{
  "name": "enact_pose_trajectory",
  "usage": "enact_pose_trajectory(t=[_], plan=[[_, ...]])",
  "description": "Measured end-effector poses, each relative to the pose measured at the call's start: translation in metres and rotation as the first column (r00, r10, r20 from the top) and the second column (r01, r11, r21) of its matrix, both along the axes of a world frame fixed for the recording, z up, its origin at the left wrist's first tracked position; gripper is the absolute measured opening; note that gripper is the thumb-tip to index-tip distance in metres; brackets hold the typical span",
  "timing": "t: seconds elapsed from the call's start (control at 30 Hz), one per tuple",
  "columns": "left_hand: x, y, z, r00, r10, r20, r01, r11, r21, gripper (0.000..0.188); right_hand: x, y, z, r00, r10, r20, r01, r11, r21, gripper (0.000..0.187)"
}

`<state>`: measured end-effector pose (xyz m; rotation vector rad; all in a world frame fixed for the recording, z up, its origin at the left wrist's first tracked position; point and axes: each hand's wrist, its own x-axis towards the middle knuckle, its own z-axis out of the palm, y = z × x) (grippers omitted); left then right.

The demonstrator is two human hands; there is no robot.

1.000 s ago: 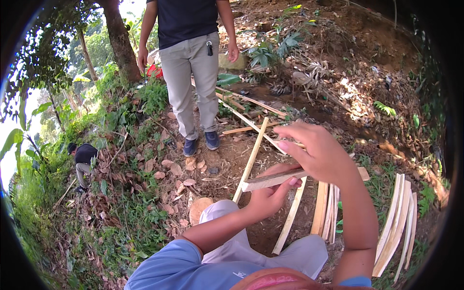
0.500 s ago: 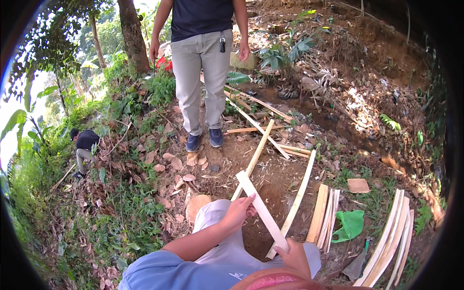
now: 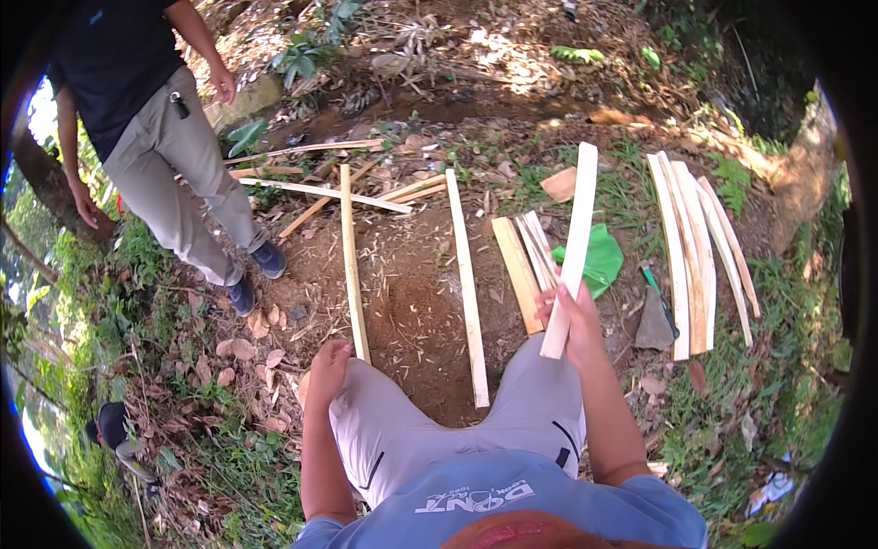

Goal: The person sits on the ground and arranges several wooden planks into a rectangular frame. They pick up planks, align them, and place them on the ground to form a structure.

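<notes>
My right hand (image 3: 576, 320) grips a pale, flat wooden slat (image 3: 580, 220) near its lower end, and the slat points up and away above my right knee. Beside my left knee, my left hand (image 3: 329, 366) rests with loosely bent fingers and nothing visible in it. Two long wooden strips lie on the dirt in front of me: a left strip (image 3: 350, 256), its near end by my left knee, and a right strip (image 3: 465, 284) that reaches between my legs. Several shorter boards (image 3: 517, 274) lie just left of the held slat, partly behind my right hand.
A green plastic sheet (image 3: 601, 261) lies behind the held slat. Right of it are a machete-like blade (image 3: 654, 322) and several stacked slats (image 3: 688, 256). Crossed wood pieces (image 3: 329, 192) lie farther off. One person (image 3: 174, 137) stands at left; another (image 3: 119, 430) is downslope.
My view has swung to the right. My left hand has let go of the slat and moved to my left knee. The slat, now in my right hand alone, has moved to the right.
</notes>
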<state>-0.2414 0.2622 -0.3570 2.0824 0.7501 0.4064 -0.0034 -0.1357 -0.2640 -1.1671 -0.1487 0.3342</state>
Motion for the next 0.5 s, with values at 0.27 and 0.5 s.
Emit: enact_pose_trajectory(t=[0.27,0.5], plan=[[0.004,-0.006,-0.047,0.966,0.016,-0.259,0.050,0.968,0.248,0.030,0.120,-0.014,-0.084,0.930,0.050,-0.365,0.084,0.935,0.343,0.022],[0.007,0.000,-0.043,0.941,0.056,-0.334,0.024,0.973,0.231,0.033,0.077,-0.006,-0.103,0.947,0.133,-0.291,-0.053,0.962,0.270,0.036]])
